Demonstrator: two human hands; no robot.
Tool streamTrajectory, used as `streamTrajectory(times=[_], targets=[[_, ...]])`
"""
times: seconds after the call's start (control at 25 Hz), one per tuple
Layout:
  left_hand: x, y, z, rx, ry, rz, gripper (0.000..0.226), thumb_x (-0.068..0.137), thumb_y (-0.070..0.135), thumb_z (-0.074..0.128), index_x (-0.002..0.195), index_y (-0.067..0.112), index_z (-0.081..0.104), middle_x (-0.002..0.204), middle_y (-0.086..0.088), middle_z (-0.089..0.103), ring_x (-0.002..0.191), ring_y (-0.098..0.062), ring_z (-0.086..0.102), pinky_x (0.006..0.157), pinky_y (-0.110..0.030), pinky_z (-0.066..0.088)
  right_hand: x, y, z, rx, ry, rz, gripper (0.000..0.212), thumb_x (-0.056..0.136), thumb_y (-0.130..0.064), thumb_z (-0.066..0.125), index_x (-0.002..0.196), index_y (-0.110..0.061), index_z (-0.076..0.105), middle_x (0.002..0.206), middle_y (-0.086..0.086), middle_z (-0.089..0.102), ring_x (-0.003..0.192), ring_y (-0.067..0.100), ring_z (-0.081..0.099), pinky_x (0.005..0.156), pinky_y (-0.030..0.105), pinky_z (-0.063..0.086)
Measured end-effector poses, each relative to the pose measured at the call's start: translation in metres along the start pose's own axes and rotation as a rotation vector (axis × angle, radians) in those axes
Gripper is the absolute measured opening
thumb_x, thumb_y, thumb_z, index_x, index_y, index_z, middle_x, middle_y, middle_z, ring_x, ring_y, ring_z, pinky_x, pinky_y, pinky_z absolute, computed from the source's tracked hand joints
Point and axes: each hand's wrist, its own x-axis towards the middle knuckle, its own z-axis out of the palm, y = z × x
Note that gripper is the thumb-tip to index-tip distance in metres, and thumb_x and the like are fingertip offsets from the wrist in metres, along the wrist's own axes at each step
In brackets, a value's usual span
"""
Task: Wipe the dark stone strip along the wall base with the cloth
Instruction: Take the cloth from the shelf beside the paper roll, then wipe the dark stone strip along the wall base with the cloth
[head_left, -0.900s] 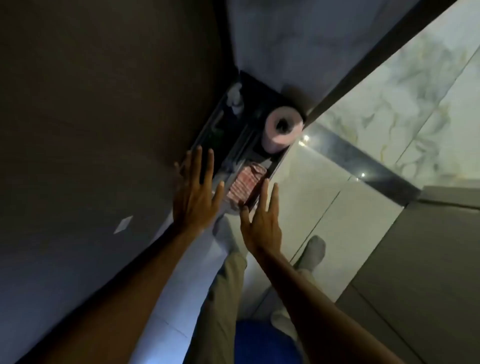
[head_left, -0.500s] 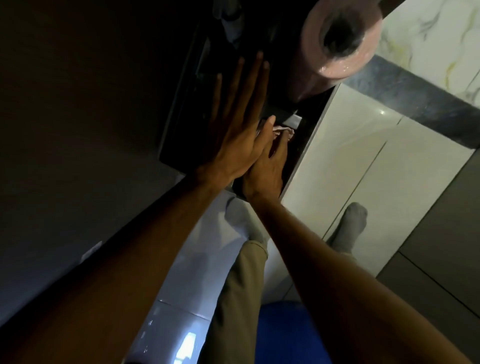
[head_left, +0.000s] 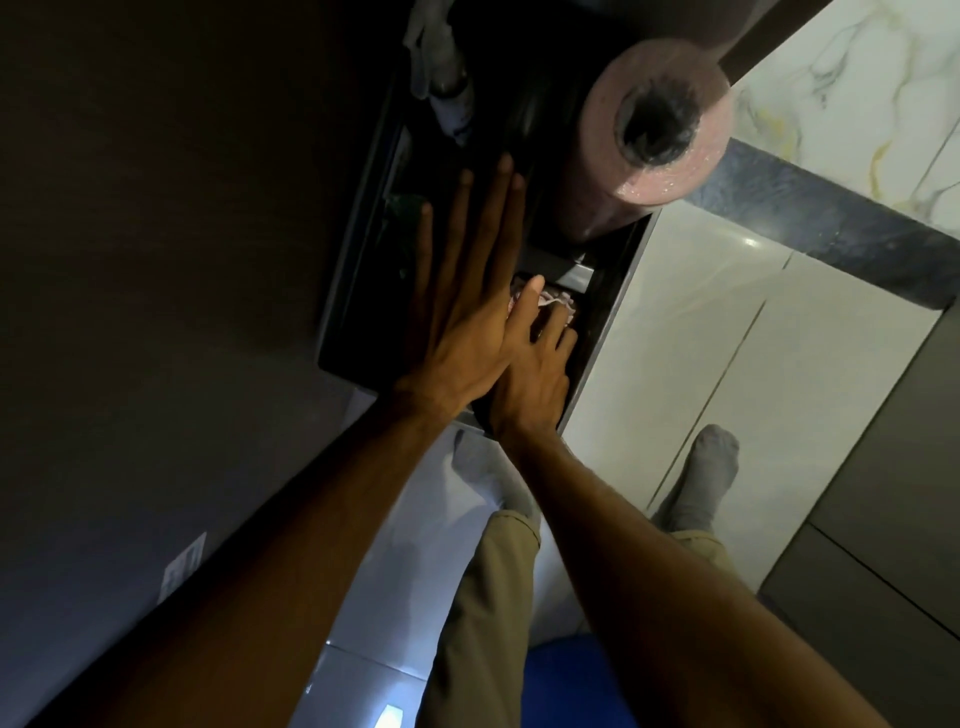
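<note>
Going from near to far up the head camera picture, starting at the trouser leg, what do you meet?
Trouser leg → right hand → cloth → pink roll.

Bare forearms, khaki trouser legs (head_left: 488, 597) with turned cuffs, grey socks (head_left: 709, 478).

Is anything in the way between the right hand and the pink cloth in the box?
No. The right hand already reaches the cloth inside the dark box. The left hand lies flat beside it and overlaps it from above, with its thumb across the cloth's near edge.
</note>
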Motion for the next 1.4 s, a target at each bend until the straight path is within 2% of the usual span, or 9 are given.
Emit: streamTrajectory(times=[0.16, 0.28, 0.48, 0.56, 0.68, 0.84, 1.0, 1.12, 1.4], targets=[[-0.003, 0.003, -0.014, 0.024, -0.013, 0.008, 0.086, 0.112, 0.057, 0.038, 0.177, 0.007, 0.013, 0.187, -0.019, 0.013, 0.173, -0.041, 0.012, 0.140, -0.063, 0.009, -0.022, -0.003, -0.030, 0.316, 0.078, -0.011, 0.055, 0.112, -0.032, 0.056, 0.161, -0.012, 0.040, 0.163, 0.018, 0.044, 0.144, 0.037, 0.052, 0.114, 0.050, 0.054], [-0.017, 0.017, -0.044, 0.084, -0.054, -0.023, 0.084, 0.113, 0.060, 0.028, 0.178, 0.009, 0.009, 0.187, -0.019, 0.008, 0.173, -0.041, 0.008, 0.141, -0.063, 0.010, -0.060, 0.011, -0.077, 0.355, 0.002, -0.112, 0.038, 0.112, -0.024, 0.061, 0.147, -0.011, 0.055, 0.142, 0.013, 0.065, 0.122, 0.030, 0.068, 0.100, 0.039, 0.061], [-0.034, 0.067, -0.099, 0.089, 0.002, -0.078, 0.082, 0.112, 0.057, 0.027, 0.177, 0.007, 0.019, 0.185, -0.020, 0.015, 0.171, -0.040, 0.016, 0.138, -0.065, 0.021, -0.105, 0.065, -0.180, 0.408, -0.074, -0.229, 0.040, 0.108, -0.047, 0.059, 0.133, -0.016, 0.062, 0.121, 0.005, 0.079, 0.099, 0.024, 0.077, 0.083, 0.035, 0.063], [-0.035, 0.103, -0.114, 0.123, 0.019, -0.029, 0.080, 0.113, 0.055, 0.031, 0.176, 0.006, 0.023, 0.184, -0.021, 0.019, 0.171, -0.040, 0.022, 0.137, -0.066, 0.025, -0.112, 0.096, -0.229, 0.438, -0.049, -0.232, 0.055, 0.101, -0.059, 0.052, 0.136, -0.018, 0.062, 0.120, 0.003, 0.079, 0.099, 0.023, 0.077, 0.085, 0.037, 0.064], [-0.032, 0.164, -0.125, 0.132, 0.000, 0.044, 0.079, 0.113, 0.052, 0.032, 0.177, 0.007, 0.020, 0.185, -0.020, 0.017, 0.172, -0.039, 0.020, 0.138, -0.064, 0.019, -0.109, 0.141, -0.290, 0.552, -0.044, -0.126, 0.039, 0.110, -0.035, 0.062, 0.144, -0.017, 0.061, 0.128, 0.011, 0.078, 0.113, 0.032, 0.077, 0.100, 0.052, 0.065], [-0.008, 0.258, -0.128, 0.124, -0.054, 0.043, 0.079, 0.113, 0.053, 0.033, 0.177, 0.008, 0.022, 0.185, -0.020, 0.020, 0.172, -0.039, 0.018, 0.138, -0.065, 0.022, -0.081, 0.192, -0.371, 0.485, 0.084, -0.101, 0.049, 0.107, -0.030, 0.069, 0.155, -0.022, 0.058, 0.139, 0.006, 0.076, 0.123, 0.025, 0.077, 0.104, 0.039, 0.066], [0.030, 0.313, -0.109, 0.137, -0.092, 0.018, 0.076, 0.114, 0.053, 0.025, 0.173, 0.006, 0.034, 0.179, -0.022, 0.033, 0.168, -0.041, 0.029, 0.136, -0.065, 0.028, -0.030, 0.217, -0.415, 0.401, 0.166, -0.120, 0.050, 0.108, -0.027, 0.070, 0.156, -0.021, 0.057, 0.138, 0.008, 0.076, 0.121, 0.026, 0.076, 0.096, 0.025, 0.058], [0.061, 0.328, -0.072, 0.183, -0.128, 0.023, 0.074, 0.115, 0.052, 0.027, 0.174, 0.007, 0.033, 0.179, -0.023, 0.034, 0.167, -0.042, 0.032, 0.133, -0.067, 0.034, 0.017, 0.223, -0.421, 0.339, 0.209, -0.106, 0.047, 0.108, -0.027, 0.069, 0.153, -0.021, 0.058, 0.139, 0.009, 0.075, 0.122, 0.027, 0.076, 0.099, 0.030, 0.060], [0.123, 0.302, 0.095, 0.294, 0.028, 0.065, 0.060, 0.115, 0.044, 0.053, 0.157, 0.001, 0.060, 0.158, -0.026, 0.062, 0.148, -0.045, 0.059, 0.116, -0.064, 0.056, 0.178, 0.254, -0.338, 0.308, 0.298, -0.115, 0.044, 0.106, -0.027, 0.074, 0.147, -0.022, 0.060, 0.133, 0.007, 0.077, 0.114, 0.023, 0.077, 0.097, 0.033, 0.063]])
